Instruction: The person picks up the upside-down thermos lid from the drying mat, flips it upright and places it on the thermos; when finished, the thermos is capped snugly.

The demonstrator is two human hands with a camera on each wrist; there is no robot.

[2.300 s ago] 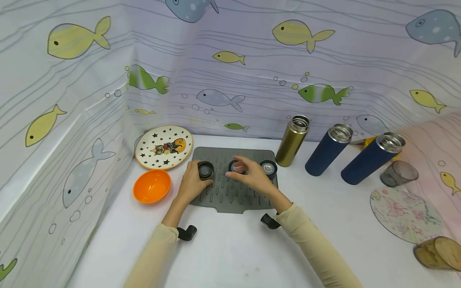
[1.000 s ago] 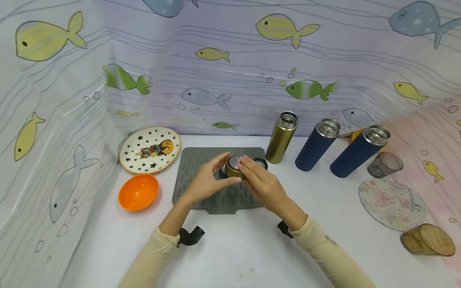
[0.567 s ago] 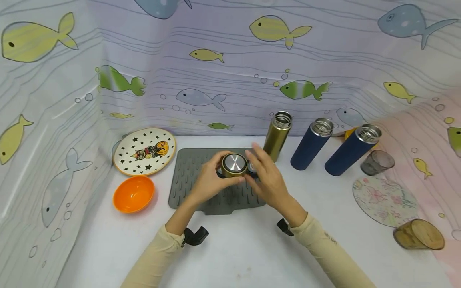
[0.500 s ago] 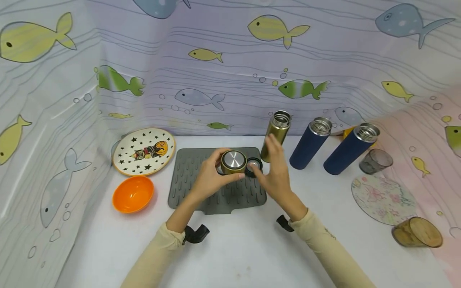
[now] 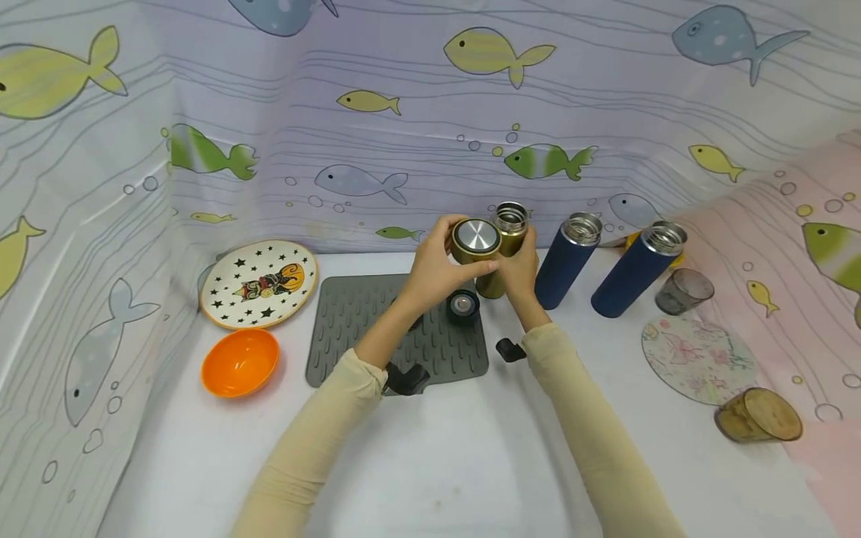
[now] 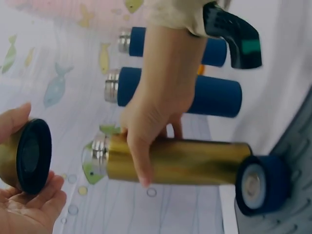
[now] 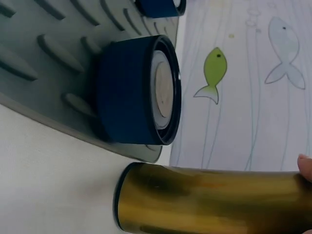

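Note:
In the head view my left hand (image 5: 433, 267) holds a gold bottle lid (image 5: 476, 236) with a brushed steel top, pinched between thumb and fingers. Its dark underside (image 6: 33, 156) shows in the left wrist view. My right hand (image 5: 522, 270) grips the gold thermos flask (image 6: 195, 163) round its upper body, below the bare steel neck (image 6: 100, 150). Lid and flask mouth are close but apart. Near the flask's base, a dark blue lid (image 7: 129, 92) lies with its inner side up on the grey mat (image 5: 350, 321). A second blue lid (image 7: 158, 7) is mostly hidden behind my left forearm.
Two lidless blue flasks (image 5: 568, 261) (image 5: 632, 276) stand right of the gold one. Further right are a grey glass (image 5: 684, 291), a round floral mat (image 5: 696, 359) and an amber glass (image 5: 756, 415). On the left are an orange bowl (image 5: 240, 364) and a star-patterned plate (image 5: 222, 291).
My left hand has picked the gold lid off the mat and carried it right to the flask's mouth. My right hand has let go of the lid and taken hold of the gold flask.

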